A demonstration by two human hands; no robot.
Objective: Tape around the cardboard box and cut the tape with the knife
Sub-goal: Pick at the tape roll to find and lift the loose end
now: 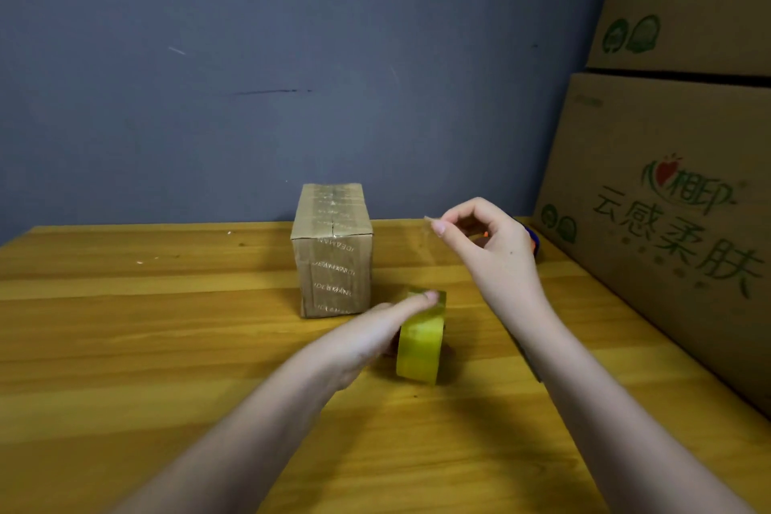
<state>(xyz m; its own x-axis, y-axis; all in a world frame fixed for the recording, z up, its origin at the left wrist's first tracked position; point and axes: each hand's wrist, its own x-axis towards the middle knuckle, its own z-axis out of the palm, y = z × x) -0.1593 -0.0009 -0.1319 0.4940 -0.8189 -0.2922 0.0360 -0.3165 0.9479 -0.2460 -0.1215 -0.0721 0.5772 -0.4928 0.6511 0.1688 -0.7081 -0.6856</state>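
A small cardboard box (331,250) stands upright on the wooden table (146,325), its top and front covered with clear printed tape. In front of it a yellowish tape roll (419,346) stands on edge, and my left hand (375,330) holds it, a fingertip on the roll's top. My right hand (488,242) is raised to the right of the box and pinches the free end of the clear tape (434,259), which stretches up from the roll. Behind my right hand a blue and orange object (533,240) shows partly; I cannot tell whether it is the knife.
Two large printed cardboard cartons (667,221) are stacked along the table's right edge. A grey-blue wall (292,75) stands right behind the table. The table's left half shows only a few small scraps.
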